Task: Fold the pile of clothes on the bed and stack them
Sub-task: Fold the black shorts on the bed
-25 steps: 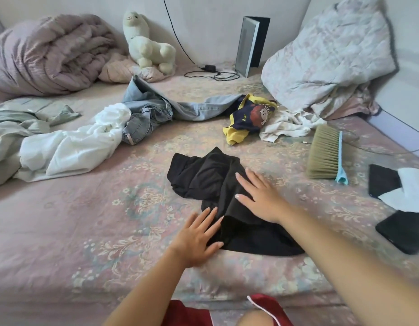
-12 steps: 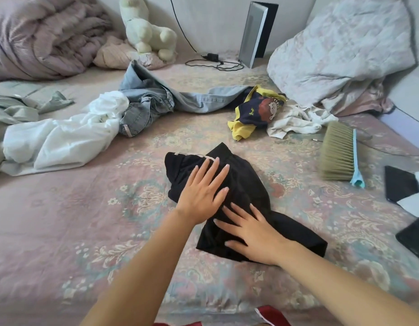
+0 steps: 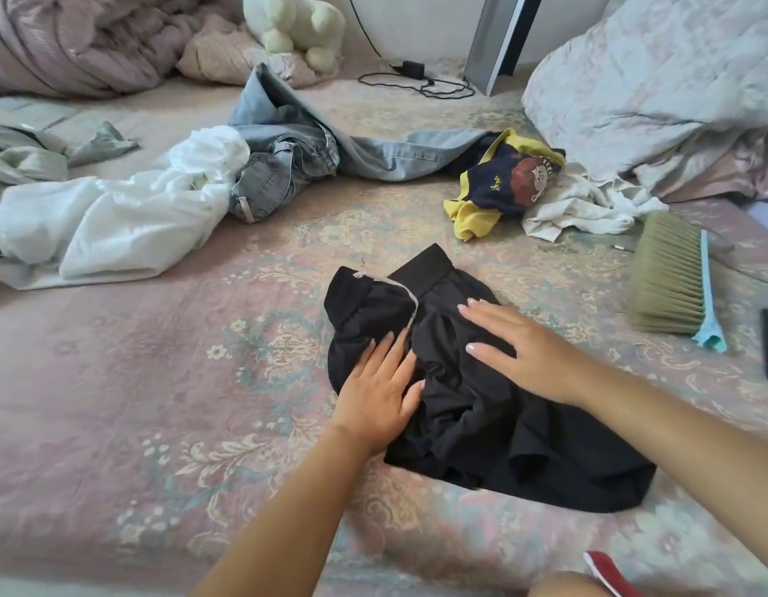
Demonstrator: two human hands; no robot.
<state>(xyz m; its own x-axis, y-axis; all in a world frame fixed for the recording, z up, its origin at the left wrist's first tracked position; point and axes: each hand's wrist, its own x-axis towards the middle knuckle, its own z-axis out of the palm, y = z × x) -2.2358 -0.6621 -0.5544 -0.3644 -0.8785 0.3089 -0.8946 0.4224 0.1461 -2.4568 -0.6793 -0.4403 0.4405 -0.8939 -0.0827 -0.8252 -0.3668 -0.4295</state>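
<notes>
you are looking down at a bed [image 3: 167, 381] covered in a pink floral spread. at its centre lies a black garment [image 3: 481, 407], rumpled, with a flat waistband at its 12 o'clock end and a pale strip of trim near the top left. your right hand [image 3: 533, 355] lies flat on it, fingers straight and spread, pointing toward 10 o'clock. your left hand [image 3: 380, 389] presses its left edge, fingers straight and close together, pointing toward 1 o'clock. neither hand grips anything. at 10 o'clock from the garment sit a crumpled white cloth [image 3: 115, 226] and light blue jeans [image 3: 296, 161]. at 1 o'clock lies a small navy and yellow top [image 3: 503, 183] with a cartoon face; its yellow writing is too small to read. at 3 o'clock rests a brush [image 3: 671, 273] with a blue handle.
</notes>
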